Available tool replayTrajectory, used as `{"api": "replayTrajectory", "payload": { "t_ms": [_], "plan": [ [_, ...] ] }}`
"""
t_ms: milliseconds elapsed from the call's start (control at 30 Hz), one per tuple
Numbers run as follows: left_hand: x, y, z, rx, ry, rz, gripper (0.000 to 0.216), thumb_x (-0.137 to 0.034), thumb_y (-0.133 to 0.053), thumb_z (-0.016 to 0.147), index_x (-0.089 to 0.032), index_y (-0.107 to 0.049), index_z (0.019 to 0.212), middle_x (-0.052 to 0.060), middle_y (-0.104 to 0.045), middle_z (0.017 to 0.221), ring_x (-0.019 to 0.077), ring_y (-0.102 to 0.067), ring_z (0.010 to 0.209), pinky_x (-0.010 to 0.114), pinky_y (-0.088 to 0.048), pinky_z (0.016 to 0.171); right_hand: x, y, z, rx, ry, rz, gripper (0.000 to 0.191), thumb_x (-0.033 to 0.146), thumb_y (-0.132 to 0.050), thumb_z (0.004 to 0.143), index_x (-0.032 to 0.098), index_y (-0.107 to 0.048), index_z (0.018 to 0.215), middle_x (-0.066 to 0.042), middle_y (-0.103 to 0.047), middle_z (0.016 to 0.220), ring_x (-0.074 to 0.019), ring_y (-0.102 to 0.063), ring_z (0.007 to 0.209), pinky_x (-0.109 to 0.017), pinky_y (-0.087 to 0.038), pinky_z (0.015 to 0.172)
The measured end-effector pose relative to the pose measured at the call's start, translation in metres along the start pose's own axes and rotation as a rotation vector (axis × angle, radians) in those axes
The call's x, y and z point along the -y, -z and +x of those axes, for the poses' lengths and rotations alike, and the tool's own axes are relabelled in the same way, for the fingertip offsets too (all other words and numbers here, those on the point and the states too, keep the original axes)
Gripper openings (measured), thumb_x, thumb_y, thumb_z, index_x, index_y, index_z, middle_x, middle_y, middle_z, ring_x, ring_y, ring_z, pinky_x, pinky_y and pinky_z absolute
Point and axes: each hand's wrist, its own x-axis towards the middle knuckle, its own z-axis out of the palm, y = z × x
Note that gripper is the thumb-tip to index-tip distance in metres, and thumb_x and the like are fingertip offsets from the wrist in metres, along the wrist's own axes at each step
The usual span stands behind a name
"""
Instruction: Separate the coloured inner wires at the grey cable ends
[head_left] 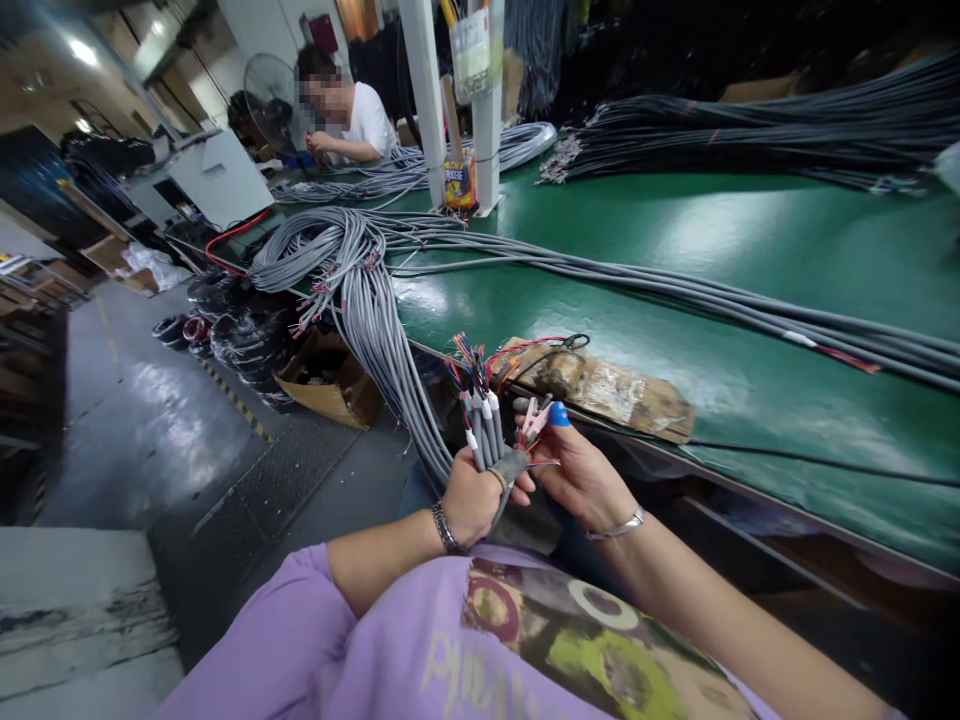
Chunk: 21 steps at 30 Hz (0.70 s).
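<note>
Left hand [469, 500]: fingers pressed together around a bunch of gray cable ends [484, 425], held upright just off the counter [750, 260] edge, coloured wire tips fanned on top. Right hand [581, 475]: fingers pinch a small pinkish clip [534, 418] just beside the cable ends, blue cap on one fingertip. Cardboard pad [607, 385] lies behind on the counter. Long cable bundle [360, 280] drapes over the counter edge. A person in a white shirt [360, 115] sits at the far end.

Green desk [750, 260] noted beyond the left hand [469, 500]; glossy grey floor [150, 430] seen to its left; ceiling lamps [82, 50] lit far beyond; white posts [424, 100] mounted on desk.
</note>
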Motion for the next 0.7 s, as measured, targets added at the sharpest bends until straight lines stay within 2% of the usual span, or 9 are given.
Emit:
{"api": "replayTrajectory", "payload": {
  "t_ms": [100,233,333,433,533,633,700],
  "plan": [
    [0.001,0.001,-0.001,0.008,-0.022,-0.007,0.038,-0.047,-0.073,0.065,-0.011,-0.061,0.064,0.003,-0.061,0.052,0.0082,-0.051,0.038,0.020,-0.039,0.039,-0.002,0.000,-0.001,-0.033,-0.023,0.035,0.040,0.059,-0.067,0.072,0.023,-0.066,0.088,0.000,-0.068,0.065,-0.0168,-0.053,0.035,-0.032,-0.044,0.033],
    [0.002,0.003,-0.004,0.021,-0.041,0.004,0.040,-0.049,-0.073,0.066,-0.012,-0.060,0.062,0.003,-0.061,0.054,0.0073,-0.051,0.039,0.019,-0.038,0.040,0.000,0.003,-0.001,-0.130,-0.008,0.062,0.038,0.059,-0.066,0.074,0.021,-0.067,0.080,-0.003,-0.070,0.075,-0.0159,-0.059,0.051,-0.029,-0.050,0.045],
    [0.002,0.005,-0.006,0.017,-0.048,0.006,0.042,-0.051,-0.073,0.066,-0.012,-0.060,0.062,0.003,-0.062,0.054,0.0079,-0.052,0.040,0.019,-0.038,0.040,0.004,0.005,-0.001,-0.142,-0.011,0.053,0.041,0.062,-0.061,0.077,0.021,-0.067,0.082,-0.005,-0.070,0.080,-0.0163,-0.061,0.061,-0.028,-0.052,0.053],
    [0.002,0.006,-0.006,0.021,-0.057,0.006,0.041,-0.050,-0.073,0.066,-0.011,-0.061,0.062,0.004,-0.062,0.055,0.0075,-0.051,0.039,0.020,-0.039,0.040,0.008,0.006,-0.004,-0.114,-0.027,0.017,0.046,0.064,-0.060,0.076,0.020,-0.069,0.086,-0.006,-0.070,0.081,-0.0167,-0.063,0.067,-0.028,-0.053,0.058],
    [0.003,0.008,-0.007,0.026,-0.059,0.009,0.040,-0.050,-0.073,0.066,-0.011,-0.063,0.065,0.004,-0.063,0.056,0.0077,-0.051,0.039,0.020,-0.040,0.041,0.010,0.004,-0.012,-0.042,-0.072,-0.051,0.048,0.064,-0.063,0.073,0.018,-0.069,0.086,-0.006,-0.069,0.080,-0.0163,-0.062,0.063,-0.028,-0.052,0.057],
    [0.004,0.011,-0.008,0.057,-0.056,0.060,0.041,-0.051,-0.071,0.068,-0.011,-0.064,0.067,0.006,-0.065,0.059,0.0092,-0.054,0.042,0.020,-0.042,0.042,0.011,0.001,-0.022,0.077,-0.108,-0.185,0.042,0.057,-0.068,0.073,0.016,-0.069,0.081,-0.006,-0.067,0.071,-0.0167,-0.061,0.059,-0.030,-0.050,0.057],
    [0.003,0.012,-0.009,0.067,-0.055,0.108,0.041,-0.052,-0.070,0.069,-0.012,-0.063,0.067,0.006,-0.065,0.060,0.0098,-0.055,0.045,0.021,-0.043,0.045,0.009,-0.002,-0.028,0.101,-0.084,-0.277,0.033,0.048,-0.072,0.074,0.016,-0.067,0.077,-0.005,-0.065,0.065,-0.0170,-0.061,0.058,-0.030,-0.049,0.058]
  ]
}}
